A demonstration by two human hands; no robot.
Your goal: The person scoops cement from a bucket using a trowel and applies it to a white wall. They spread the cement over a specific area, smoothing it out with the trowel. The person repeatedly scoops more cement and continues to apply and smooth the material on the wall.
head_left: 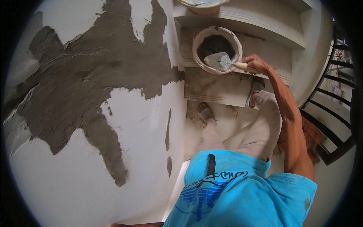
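Observation:
My right hand [258,65] is closed around the wooden handle of a trowel [218,61]. The blade, coated in grey mortar, lies over the near side of a whitish bucket [196,48]. Wet grey mortar [214,42] fills part of that bucket, which stands on a stair step. On the left, a large patch of grey mortar [87,72] with ragged edges covers part of the white wall [140,113]. Only a sliver of my left arm shows at the lower edge; its hand is out of sight.
Stained stair steps [211,87] run upward ahead, with my sandalled feet on them. A second bucket [204,8] stands higher up, cut off by the upper edge. A black metal railing [332,109] borders the right side, near some reddish bricks [311,132].

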